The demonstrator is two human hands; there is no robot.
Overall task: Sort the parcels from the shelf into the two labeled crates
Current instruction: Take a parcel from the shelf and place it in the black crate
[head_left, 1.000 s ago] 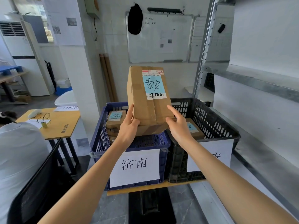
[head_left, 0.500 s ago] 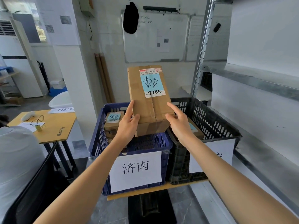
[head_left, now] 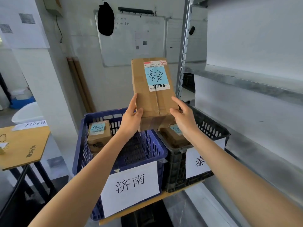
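A tall brown cardboard parcel point(head_left: 152, 94) with a blue label reading 泰安 is held upright in the air above the two crates. My left hand point(head_left: 131, 118) grips its lower left edge and my right hand point(head_left: 184, 118) grips its lower right edge. Below it on the left is the blue crate point(head_left: 152, 154) with a paper sign 济南, holding a brown parcel point(head_left: 98, 135) with a blue 济南 label. To its right is the black crate point(head_left: 218, 133) with a sign starting 泰, holding a parcel point(head_left: 173, 135) partly hidden by my right wrist.
Both crates sit on a wooden board point(head_left: 147, 203). Grey metal shelves point(head_left: 246, 82) fill the right side. A wooden table point(head_left: 23, 145) stands at left, with a black chair back point(head_left: 14, 194) below it. A whiteboard point(head_left: 131, 38) hangs on the far wall.
The parcel has shifted slightly right, toward the gap between the crates, still held by both hands. The camera moved closer and the seated person at left has left the view.
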